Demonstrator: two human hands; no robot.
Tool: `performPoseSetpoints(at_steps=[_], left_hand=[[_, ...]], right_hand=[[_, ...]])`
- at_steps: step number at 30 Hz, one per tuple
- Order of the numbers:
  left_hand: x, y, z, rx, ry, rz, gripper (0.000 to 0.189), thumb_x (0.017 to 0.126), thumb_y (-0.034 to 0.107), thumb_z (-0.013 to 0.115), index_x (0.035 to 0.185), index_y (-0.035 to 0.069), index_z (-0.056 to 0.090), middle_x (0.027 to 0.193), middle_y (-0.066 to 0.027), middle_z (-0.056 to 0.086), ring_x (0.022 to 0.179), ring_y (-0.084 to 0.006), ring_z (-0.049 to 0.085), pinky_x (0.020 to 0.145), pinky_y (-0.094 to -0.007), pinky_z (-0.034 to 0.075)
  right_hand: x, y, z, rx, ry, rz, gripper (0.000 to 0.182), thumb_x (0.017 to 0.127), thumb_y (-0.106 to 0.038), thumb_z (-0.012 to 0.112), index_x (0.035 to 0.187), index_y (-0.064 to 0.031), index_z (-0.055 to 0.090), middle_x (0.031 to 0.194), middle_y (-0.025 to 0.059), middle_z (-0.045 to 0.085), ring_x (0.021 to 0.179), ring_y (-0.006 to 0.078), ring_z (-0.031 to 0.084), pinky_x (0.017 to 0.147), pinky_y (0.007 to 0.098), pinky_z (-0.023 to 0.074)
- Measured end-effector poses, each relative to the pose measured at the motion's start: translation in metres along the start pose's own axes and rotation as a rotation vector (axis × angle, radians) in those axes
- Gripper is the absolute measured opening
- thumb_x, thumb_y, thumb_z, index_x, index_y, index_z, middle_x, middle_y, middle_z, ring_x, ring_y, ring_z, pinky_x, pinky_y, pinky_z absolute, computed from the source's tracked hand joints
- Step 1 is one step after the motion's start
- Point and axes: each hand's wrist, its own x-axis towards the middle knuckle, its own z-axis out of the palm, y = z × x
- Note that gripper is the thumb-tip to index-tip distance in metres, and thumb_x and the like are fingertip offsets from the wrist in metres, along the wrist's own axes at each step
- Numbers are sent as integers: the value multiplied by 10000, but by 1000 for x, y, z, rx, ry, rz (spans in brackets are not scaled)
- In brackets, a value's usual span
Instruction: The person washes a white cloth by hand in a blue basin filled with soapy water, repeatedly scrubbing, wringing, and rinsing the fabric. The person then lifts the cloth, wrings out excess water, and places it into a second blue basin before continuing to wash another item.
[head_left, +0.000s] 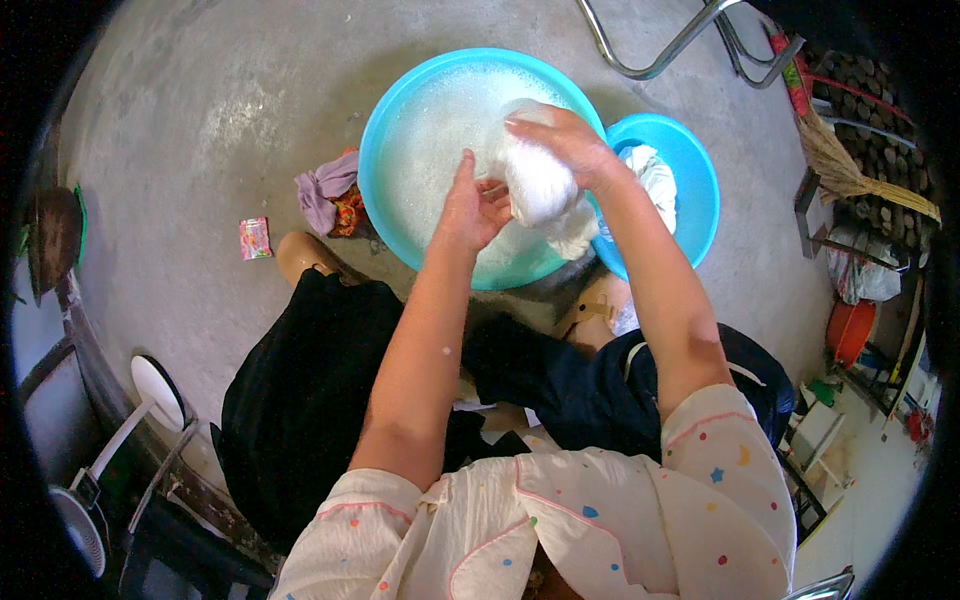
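Note:
A large turquoise plastic basin (384, 101) full of sudsy water stands on the floor before me. Over its right half, my right hand (566, 142) grips a wet white cloth (538, 184), bunched and partly covered in foam. One end of the cloth hangs near the basin's front right rim. My left hand (476, 206) is at the cloth's left side, palm up with fingers apart; whether its fingertips touch the cloth is unclear. Behind my right forearm, a smaller blue basin (701, 187) holds white fabric (656, 184).
Left of the large basin lie a mauve cloth (322, 195) and a red-orange patterned cloth (348, 213). A pink packet (255, 238) rests on the concrete floor. Metal tube legs (645, 71) are at upper right, a straw broom (832, 157) at far right. A pedestal fan (79, 517) stands lower left.

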Motion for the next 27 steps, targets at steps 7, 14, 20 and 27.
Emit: performPoseSetpoints(at_steps=[7, 14, 20, 27], left_hand=[[-14, 17, -7, -4, -68, 115, 593, 895, 502, 461, 1174, -21, 495, 1105, -181, 576, 1024, -297, 553, 867, -422, 456], [30, -7, -37, 60, 2, 255, 443, 876, 291, 568, 1206, 5, 497, 1134, -150, 571, 939, -305, 592, 787, -405, 491], [26, 2, -48, 1394, 61, 433, 456, 896, 353, 500, 1203, 17, 494, 1067, -168, 600, 937, -303, 588, 828, -402, 469], [-18, 4, -6, 1891, 164, 508, 504, 831, 285, 617, 1212, -19, 490, 1077, -139, 607, 937, -252, 589, 835, -374, 464]], right_hand=[[-59, 7, 104, -785, 58, -458, 267, 786, -316, 573, 923, -96, 639, 846, 166, 636, 783, 368, 595, 703, 445, 463], [-15, 31, 66, -634, 410, -323, 300, 838, -365, 531, 801, -91, 646, 766, 171, 629, 709, 352, 602, 653, 440, 474], [-34, 27, 93, -662, 382, -315, 339, 871, -374, 481, 802, -89, 651, 796, 182, 622, 744, 376, 583, 682, 436, 466], [14, 66, 46, -509, 273, 19, 398, 823, -413, 542, 764, -38, 661, 687, 162, 626, 706, 295, 625, 694, 413, 485]])
